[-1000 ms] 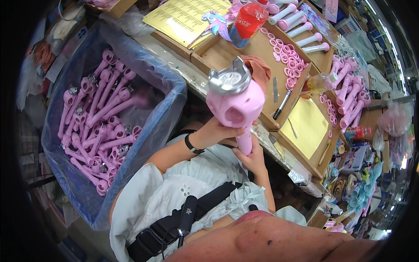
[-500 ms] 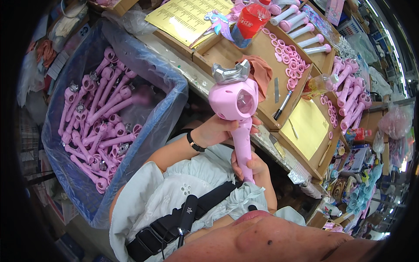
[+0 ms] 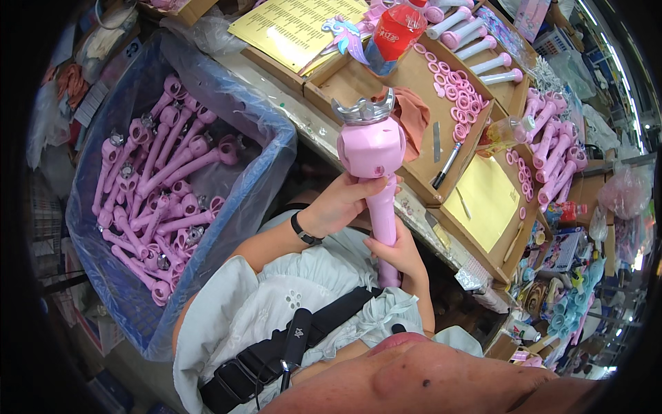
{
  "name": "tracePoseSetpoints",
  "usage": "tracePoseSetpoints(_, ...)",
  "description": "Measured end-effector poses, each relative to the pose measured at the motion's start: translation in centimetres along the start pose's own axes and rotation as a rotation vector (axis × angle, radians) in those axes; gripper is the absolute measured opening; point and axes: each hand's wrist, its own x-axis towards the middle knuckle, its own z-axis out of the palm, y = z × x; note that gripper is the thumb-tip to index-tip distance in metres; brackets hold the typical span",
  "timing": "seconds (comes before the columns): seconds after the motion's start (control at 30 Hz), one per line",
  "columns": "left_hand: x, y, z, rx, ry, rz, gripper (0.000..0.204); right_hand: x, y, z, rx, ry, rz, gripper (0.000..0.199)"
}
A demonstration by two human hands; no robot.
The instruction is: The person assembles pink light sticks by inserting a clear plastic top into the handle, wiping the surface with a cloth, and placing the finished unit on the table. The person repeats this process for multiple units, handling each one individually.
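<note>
I hold a pink toy wand (image 3: 372, 148) upright in front of my chest. Its bulbous head carries a silver crown (image 3: 363, 109), and a small round stud shows low on the head. My left hand (image 3: 338, 205) is closed around the neck just under the head. Lower down, my right hand (image 3: 402, 257) wraps the handle near its bottom end. To the left, a bin lined with blue plastic (image 3: 265, 131) contains many similar pink wands (image 3: 162, 200), some with silver crowns.
Cardboard trays (image 3: 431, 190) on the bench hold pink rings (image 3: 458, 96), a marker (image 3: 447, 165), an orange-brown cloth (image 3: 412, 117) and yellow sheets (image 3: 486, 203). A red-labelled bottle (image 3: 396, 38) stands at the back. More pink handles (image 3: 555, 148) are piled at right.
The wand has turned about its length: its round window has swung out of view and a stud now faces me. My right hand has shifted its grip. A blurred wand end in the bin is now sharp.
</note>
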Motion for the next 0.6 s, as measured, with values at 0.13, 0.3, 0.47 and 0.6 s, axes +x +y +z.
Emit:
tracePoseSetpoints(0.13, 0.0, 0.2, -0.1, -0.006, -0.067, -0.036, 0.046, -0.1, 0.1, -0.5, 0.1, -0.119, 0.054, 0.045)
tracePoseSetpoints(0.3, -0.1, 0.1, -0.3, 0.004, -0.097, -0.08, 0.051, -0.2, 0.7, -1.0, 0.198, -0.241, 0.063, 0.039)
tracePoseSetpoints(0.47, -0.2, -0.2, -0.7, -0.039, -0.211, -0.101, 0.056, 0.5, 2.0, -1.8, 0.497, -0.551, 0.094, 0.039)
tracePoseSetpoints(0.6, -0.2, -0.4, -0.9, -0.12, -0.279, -0.108, 0.049, 1.0, 2.5, -2.0, 0.582, -0.68, 0.085, 0.043)
